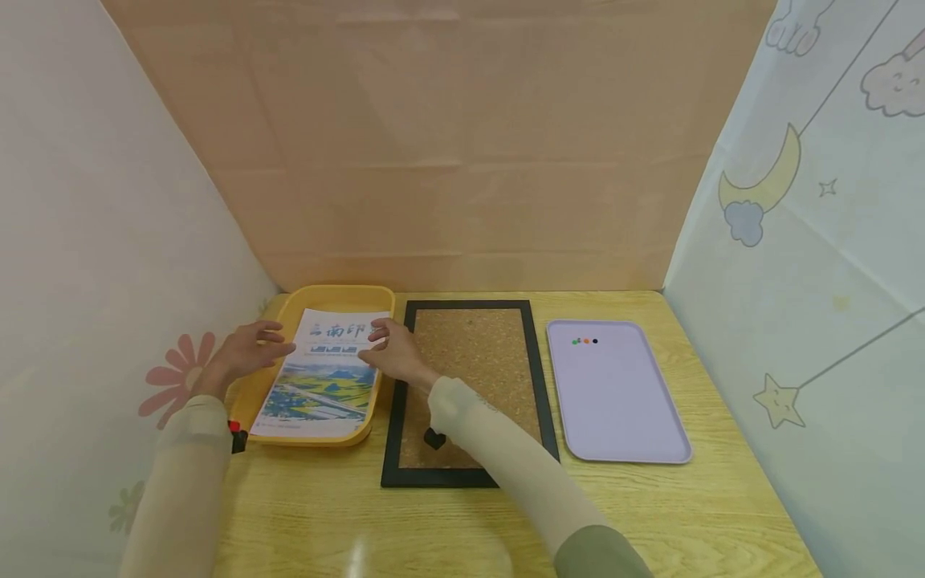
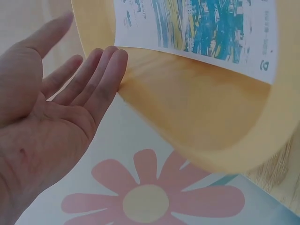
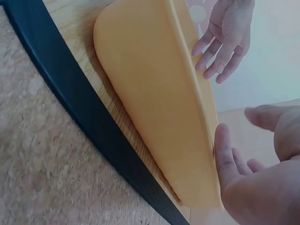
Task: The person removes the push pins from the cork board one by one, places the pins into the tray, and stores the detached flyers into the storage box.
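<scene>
At nine o'clock on the pale wooden table (image 1: 462,522), a printed landscape poster sheet (image 1: 325,377) lies in a shallow yellow plastic tray (image 1: 336,295). Both hands bracket it with fingers straight, gripping nothing: the left hand (image 1: 249,349) touches the tray's outer wall, the right hand (image 1: 390,353) hovers at the sheet's three o'clock edge. Judging by this, the sheet is being approached; lifting it calls for pinching its edges. Just beside, at centre, sits a black-framed cork board (image 1: 477,353); at three o'clock, a lilac tray (image 1: 621,401) with small coloured pins (image 1: 584,341).
</scene>
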`<state>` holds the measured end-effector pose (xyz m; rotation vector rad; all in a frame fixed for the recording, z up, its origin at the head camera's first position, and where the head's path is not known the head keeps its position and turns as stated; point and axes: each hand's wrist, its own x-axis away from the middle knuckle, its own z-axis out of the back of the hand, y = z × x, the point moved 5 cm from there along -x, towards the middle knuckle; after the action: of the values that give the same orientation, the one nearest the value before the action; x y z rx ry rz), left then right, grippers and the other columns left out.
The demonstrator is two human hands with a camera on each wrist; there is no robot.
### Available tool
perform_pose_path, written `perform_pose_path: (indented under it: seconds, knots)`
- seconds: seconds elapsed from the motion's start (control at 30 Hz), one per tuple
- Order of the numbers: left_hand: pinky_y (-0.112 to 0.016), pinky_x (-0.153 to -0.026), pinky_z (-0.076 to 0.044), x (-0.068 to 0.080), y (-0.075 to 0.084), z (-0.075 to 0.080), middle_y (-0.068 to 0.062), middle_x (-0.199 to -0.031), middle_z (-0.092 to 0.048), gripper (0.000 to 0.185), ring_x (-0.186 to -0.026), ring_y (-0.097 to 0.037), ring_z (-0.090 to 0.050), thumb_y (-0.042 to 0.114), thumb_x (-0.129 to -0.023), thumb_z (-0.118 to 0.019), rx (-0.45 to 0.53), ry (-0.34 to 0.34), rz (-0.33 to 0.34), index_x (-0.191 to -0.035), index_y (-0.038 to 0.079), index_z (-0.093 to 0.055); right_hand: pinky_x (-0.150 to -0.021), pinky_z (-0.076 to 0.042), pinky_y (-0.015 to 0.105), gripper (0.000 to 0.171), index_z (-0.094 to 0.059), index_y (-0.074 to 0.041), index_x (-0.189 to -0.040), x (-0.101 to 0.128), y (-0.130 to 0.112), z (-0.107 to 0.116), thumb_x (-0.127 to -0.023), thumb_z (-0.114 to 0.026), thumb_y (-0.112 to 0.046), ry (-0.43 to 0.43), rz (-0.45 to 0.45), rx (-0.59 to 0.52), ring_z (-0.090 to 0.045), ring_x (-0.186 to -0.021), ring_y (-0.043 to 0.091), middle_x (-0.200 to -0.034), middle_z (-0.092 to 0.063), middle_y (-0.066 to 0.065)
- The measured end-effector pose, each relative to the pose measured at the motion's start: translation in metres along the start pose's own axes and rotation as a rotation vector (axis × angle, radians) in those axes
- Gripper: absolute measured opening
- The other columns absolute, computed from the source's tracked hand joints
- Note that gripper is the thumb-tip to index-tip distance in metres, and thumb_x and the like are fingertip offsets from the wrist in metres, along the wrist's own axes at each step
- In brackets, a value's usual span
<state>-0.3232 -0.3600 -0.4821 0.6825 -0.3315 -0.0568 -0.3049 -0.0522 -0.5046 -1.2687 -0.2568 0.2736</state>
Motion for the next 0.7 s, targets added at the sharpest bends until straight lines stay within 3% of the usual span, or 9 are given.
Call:
perform_pose_path:
  seconds: [0.23, 0.4, 0.7]
  knots:
    - [-0.071, -0.124, -0.05, 0.001, 0.006, -0.006, -0.038, -0.175, -0.036, 0.104, -0.15, -0.059, -0.053, 0.057, -0.11, -0.069, -0.008, -0.031, 0.027, -0.178, -0.001, -0.017, -0.101, -0.068, 0.043, 0.08, -0.046, -0.019, -0.17, 0.005, -0.004, 0.008, -0.101, -0.087, -0.029, -0.043, 0.026, 0.028, -0.074, -0.127, 0.025, -0.156, -0.065, 0.01]
    - [-0.077, -0.126, -0.043, 0.001, 0.017, -0.013, -0.036, -0.179, -0.033, 0.108, -0.159, -0.061, -0.04, 0.062, -0.108, -0.068, -0.006, -0.027, 0.014, -0.18, 0.003, -0.014, -0.113, -0.063, 0.047, 0.086, -0.041, -0.021, -0.173, 0.012, -0.006, 0.013, -0.101, -0.087, -0.034, -0.081, 0.064, 0.055, -0.068, -0.14, 0.032, -0.165, -0.059, 0.014]
    - [-0.076, -0.129, -0.041, -0.007, 0.049, -0.026, -0.033, -0.179, -0.037, 0.097, -0.163, -0.061, -0.039, 0.059, -0.111, -0.065, -0.057, 0.028, -0.153, -0.177, 0.0, -0.024, -0.127, -0.054, 0.055, 0.081, -0.033, -0.02, -0.177, 0.028, -0.005, 0.025, -0.11, -0.074, -0.041, -0.129, 0.11, 0.086, -0.057, -0.155, 0.04, -0.173, -0.051, 0.014]
